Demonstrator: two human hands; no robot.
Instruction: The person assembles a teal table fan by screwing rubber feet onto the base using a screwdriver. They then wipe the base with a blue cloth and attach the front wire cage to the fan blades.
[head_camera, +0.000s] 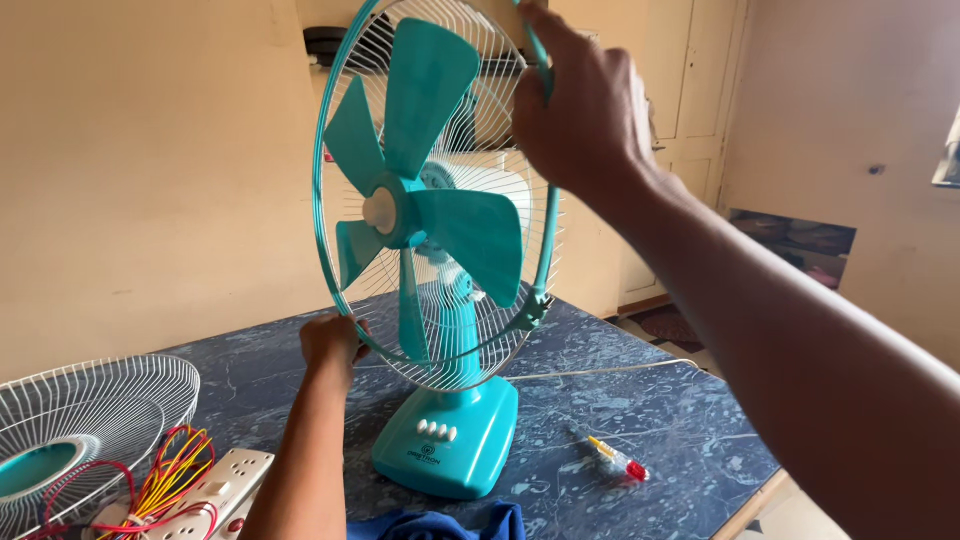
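Observation:
A teal table fan (447, 440) stands upright on a dark blue marbled table (640, 400). Its several blades (425, 200) are bare at the front, with the white wire rear guard behind them and a teal ring (322, 170) around the rim. My right hand (580, 100) grips the top right of that ring. My left hand (332, 342) holds the ring at its lower left edge. The fan base shows a row of white buttons (437, 430).
The detached front wire guard (80, 410) lies at the table's left. Beside it sit a white extension board (215, 490) and loose red and yellow wires (170, 465). A small screwdriver (615, 458) lies right of the fan base. Blue cloth (440, 525) is at the near edge.

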